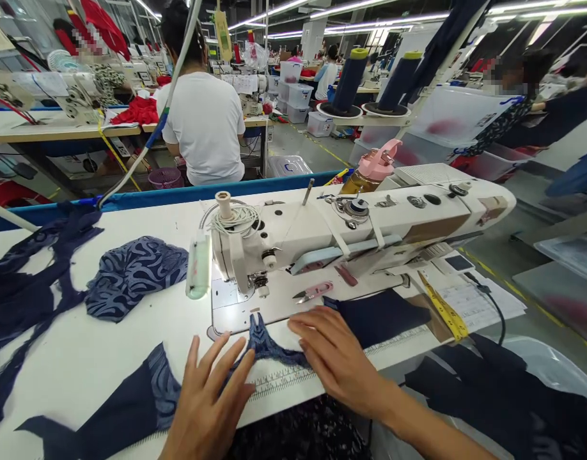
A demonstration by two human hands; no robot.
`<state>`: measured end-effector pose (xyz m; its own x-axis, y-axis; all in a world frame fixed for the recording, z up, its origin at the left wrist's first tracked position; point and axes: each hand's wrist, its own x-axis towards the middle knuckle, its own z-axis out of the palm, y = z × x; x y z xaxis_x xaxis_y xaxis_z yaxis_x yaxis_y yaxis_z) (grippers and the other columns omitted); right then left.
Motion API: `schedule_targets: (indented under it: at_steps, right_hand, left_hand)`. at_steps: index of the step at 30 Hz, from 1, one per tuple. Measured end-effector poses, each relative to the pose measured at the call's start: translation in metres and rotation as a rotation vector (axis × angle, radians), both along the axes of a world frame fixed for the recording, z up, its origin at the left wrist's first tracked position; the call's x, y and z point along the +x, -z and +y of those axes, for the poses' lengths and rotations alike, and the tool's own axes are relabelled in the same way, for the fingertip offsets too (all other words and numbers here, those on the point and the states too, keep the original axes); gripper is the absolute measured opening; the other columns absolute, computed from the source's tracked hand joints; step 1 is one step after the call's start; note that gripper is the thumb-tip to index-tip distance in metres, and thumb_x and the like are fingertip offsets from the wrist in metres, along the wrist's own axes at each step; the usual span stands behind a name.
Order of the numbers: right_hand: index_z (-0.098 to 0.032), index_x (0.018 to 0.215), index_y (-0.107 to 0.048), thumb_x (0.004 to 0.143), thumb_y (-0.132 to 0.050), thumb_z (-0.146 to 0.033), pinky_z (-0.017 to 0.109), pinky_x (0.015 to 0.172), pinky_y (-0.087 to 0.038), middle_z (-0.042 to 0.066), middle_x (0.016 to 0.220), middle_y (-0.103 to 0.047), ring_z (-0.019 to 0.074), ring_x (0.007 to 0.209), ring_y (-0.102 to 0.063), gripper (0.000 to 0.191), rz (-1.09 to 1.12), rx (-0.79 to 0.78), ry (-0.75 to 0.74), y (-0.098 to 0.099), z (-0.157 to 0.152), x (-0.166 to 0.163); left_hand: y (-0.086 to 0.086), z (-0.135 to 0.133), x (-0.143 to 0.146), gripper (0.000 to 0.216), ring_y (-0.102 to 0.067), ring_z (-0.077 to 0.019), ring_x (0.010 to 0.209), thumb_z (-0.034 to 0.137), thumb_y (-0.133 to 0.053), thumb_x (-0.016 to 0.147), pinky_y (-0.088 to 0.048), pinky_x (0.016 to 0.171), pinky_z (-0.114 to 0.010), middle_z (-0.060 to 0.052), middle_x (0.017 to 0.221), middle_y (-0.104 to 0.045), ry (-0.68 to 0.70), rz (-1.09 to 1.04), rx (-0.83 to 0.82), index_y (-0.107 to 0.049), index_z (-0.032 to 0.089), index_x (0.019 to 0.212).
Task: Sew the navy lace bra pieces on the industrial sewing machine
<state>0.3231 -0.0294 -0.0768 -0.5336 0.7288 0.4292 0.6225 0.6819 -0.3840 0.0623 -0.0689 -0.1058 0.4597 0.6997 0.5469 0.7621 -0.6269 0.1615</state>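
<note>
My left hand (214, 386) is palm down with its fingers spread, at the left end of a narrow blue patterned fabric piece (262, 342). My right hand (334, 354) lies over the piece's right end, fingers stretched out and slightly bent. Between my hands the piece curves up to two small points near the needle plate (229, 300) of a white sewing machine (293, 230). Whether my fingertips press on the cloth is partly hidden. Left of my left hand lies a navy cut piece with a patterned panel (164, 383).
Pink thread snips (313, 291) rest on the machine bed. A bunched patterned piece (135, 275) and navy garments (29, 287) lie left. Plain navy cloth (380, 316) and a yellow tape measure (444, 306) lie right. A person in a white shirt (204, 124) sits ahead.
</note>
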Motion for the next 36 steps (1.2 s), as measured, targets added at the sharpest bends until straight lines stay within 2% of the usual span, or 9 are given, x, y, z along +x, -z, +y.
schedule_targets:
  at_steps: [3, 6, 12, 14, 18, 23, 29, 33, 36]
  right_hand:
    - [-0.02, 0.124, -0.056, 0.093, -0.047, -0.006, 0.04, 0.088, -0.049, 0.009, 0.108, -0.064, 0.021, 0.099, -0.059, 0.035, 0.099, 0.035, 0.073, -0.003, -0.015, 0.022]
    - [-0.017, 0.119, -0.058, 0.091, -0.048, -0.004, 0.039, 0.083, -0.048, 0.009, 0.103, -0.064, 0.0206, 0.094, -0.058, 0.033, 0.015, 0.045, -0.008, 0.003, -0.027, 0.03]
    - [-0.014, 0.118, -0.058, 0.094, -0.046, -0.007, 0.041, 0.091, -0.044, 0.009, 0.107, -0.064, 0.0209, 0.098, -0.056, 0.028, -0.154, 0.042, -0.085, 0.021, -0.036, 0.022]
    - [-0.014, 0.121, -0.057, 0.095, -0.046, -0.008, 0.04, 0.093, -0.043, 0.009, 0.111, -0.064, 0.0206, 0.102, -0.055, 0.029, -0.181, 0.036, -0.095, 0.025, -0.037, 0.027]
    - [-0.016, 0.122, -0.058, 0.096, -0.046, -0.01, 0.044, 0.098, -0.039, 0.009, 0.115, -0.064, 0.0207, 0.107, -0.055, 0.029, -0.239, 0.063, -0.041, 0.027, -0.04, 0.054]
    - [-0.016, 0.124, -0.058, 0.094, -0.044, -0.006, 0.045, 0.096, -0.039, 0.01, 0.118, -0.064, 0.0234, 0.109, -0.055, 0.035, -0.311, 0.12, 0.07, 0.024, -0.045, 0.08]
    - [-0.015, 0.129, -0.056, 0.096, -0.052, -0.023, 0.042, 0.089, -0.045, 0.013, 0.12, -0.062, 0.0257, 0.105, -0.054, 0.034, -0.366, 0.168, 0.005, 0.031, -0.066, 0.048]
    - [-0.012, 0.133, -0.054, 0.085, -0.042, 0.0, 0.04, 0.087, -0.046, 0.014, 0.118, -0.063, 0.0256, 0.103, -0.055, 0.052, -0.38, 0.339, -0.016, 0.041, -0.076, 0.03]
    - [-0.012, 0.133, -0.055, 0.078, -0.04, 0.005, 0.042, 0.087, -0.046, 0.014, 0.116, -0.063, 0.0262, 0.103, -0.055, 0.06, -0.369, 0.354, -0.027, 0.045, -0.073, 0.03]
  left_hand:
    - [0.002, -0.018, -0.006, 0.045, -0.055, -0.0263, 0.123, 0.012, -0.062, 0.089, -0.038, 0.112, -0.048, -0.01, 0.124, -0.067, 0.024, -0.062, 0.02, -0.056, 0.016, 0.133]
    - [0.007, -0.027, 0.0, 0.046, -0.058, -0.0238, 0.118, 0.016, -0.062, 0.091, -0.045, 0.102, -0.036, -0.012, 0.127, -0.066, 0.022, -0.051, 0.018, -0.054, 0.012, 0.136]
    - [0.015, -0.022, 0.038, 0.061, -0.052, -0.028, 0.125, 0.053, -0.049, 0.095, -0.038, 0.103, -0.038, -0.012, 0.137, -0.059, 0.034, 0.169, 0.06, -0.053, 0.008, 0.136]
    - [0.02, -0.021, 0.042, 0.063, -0.053, -0.0277, 0.124, 0.056, -0.046, 0.095, -0.035, 0.105, -0.039, -0.01, 0.137, -0.06, 0.007, 0.212, 0.082, -0.054, 0.009, 0.136]
    - [0.029, -0.023, 0.027, 0.055, -0.052, -0.026, 0.125, 0.049, -0.046, 0.097, -0.029, 0.111, -0.039, -0.007, 0.138, -0.059, -0.023, 0.225, 0.105, -0.051, 0.013, 0.139]
    - [0.033, -0.027, 0.005, 0.053, -0.054, -0.0266, 0.123, 0.044, -0.047, 0.097, -0.025, 0.115, -0.042, -0.008, 0.135, -0.062, -0.069, 0.178, 0.125, -0.048, 0.015, 0.141]
    - [0.031, -0.025, -0.019, 0.045, -0.054, -0.0261, 0.125, 0.039, -0.044, 0.098, -0.022, 0.117, -0.044, -0.008, 0.132, -0.064, -0.168, 0.186, 0.112, -0.05, 0.017, 0.137]
    - [0.028, -0.028, -0.036, 0.043, -0.052, -0.0248, 0.128, 0.038, -0.043, 0.099, -0.019, 0.119, -0.049, -0.007, 0.135, -0.062, -0.226, 0.217, 0.035, -0.049, 0.019, 0.138]
    - [0.028, -0.033, -0.041, 0.044, -0.049, -0.0244, 0.132, 0.037, -0.044, 0.099, -0.015, 0.12, -0.05, -0.006, 0.139, -0.059, -0.25, 0.249, 0.004, -0.047, 0.02, 0.14]
